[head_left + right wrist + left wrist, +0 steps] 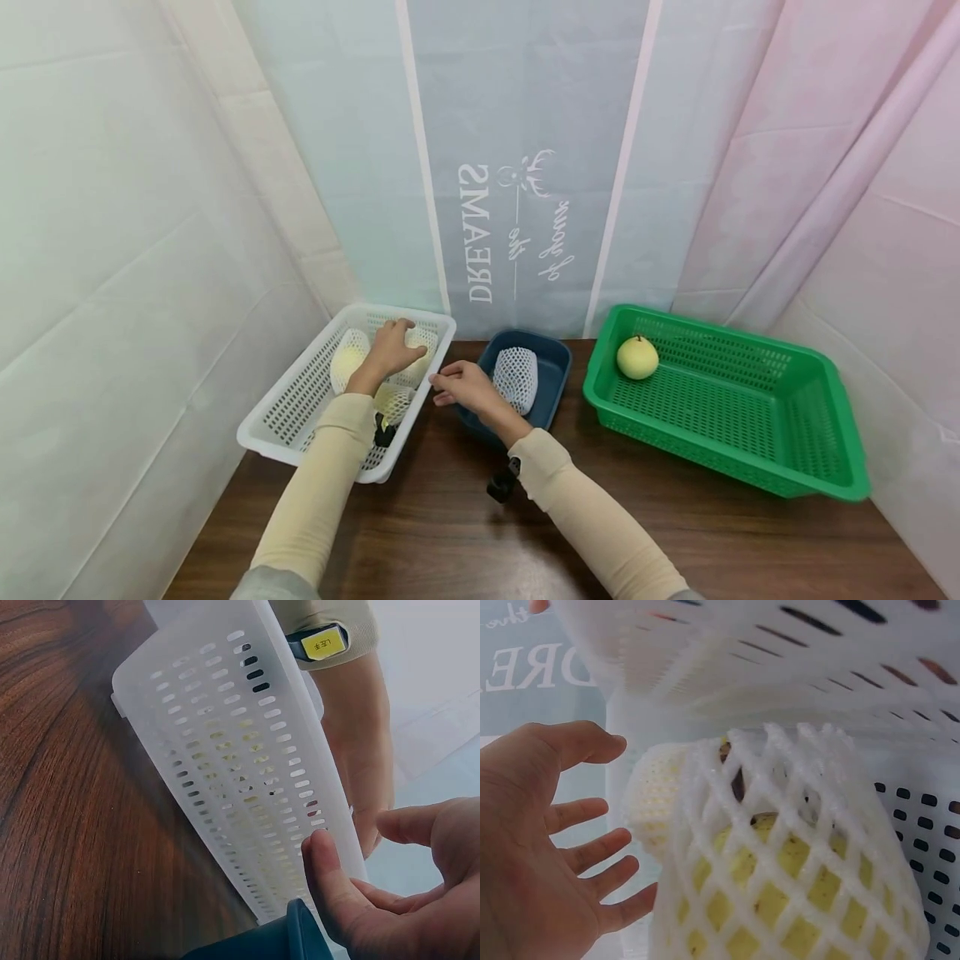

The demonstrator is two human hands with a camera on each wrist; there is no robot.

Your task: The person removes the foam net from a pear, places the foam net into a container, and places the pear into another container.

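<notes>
My left hand (390, 348) reaches into the white basket (264, 444), fingers spread and apart, holding nothing. Several pears in white foam nets lie in that basket, one netted pear (347, 367) left of the hand and another netted pear (420, 343) just right of it. In the left wrist view a large netted pear (787, 892) sits beside the open fingers. My right hand (474, 389) hovers by the basket's right rim with fingers loosely bent and nothing in them. Below and right of it, an empty-looking foam net (516, 379) lies in the dark blue bin (557, 354).
A green basket (675, 446) stands at the right on the brown wooden table (420, 533), with one bare pear (637, 358) in its far left corner. Curtains (525, 100) with printed lettering hang close behind the containers.
</notes>
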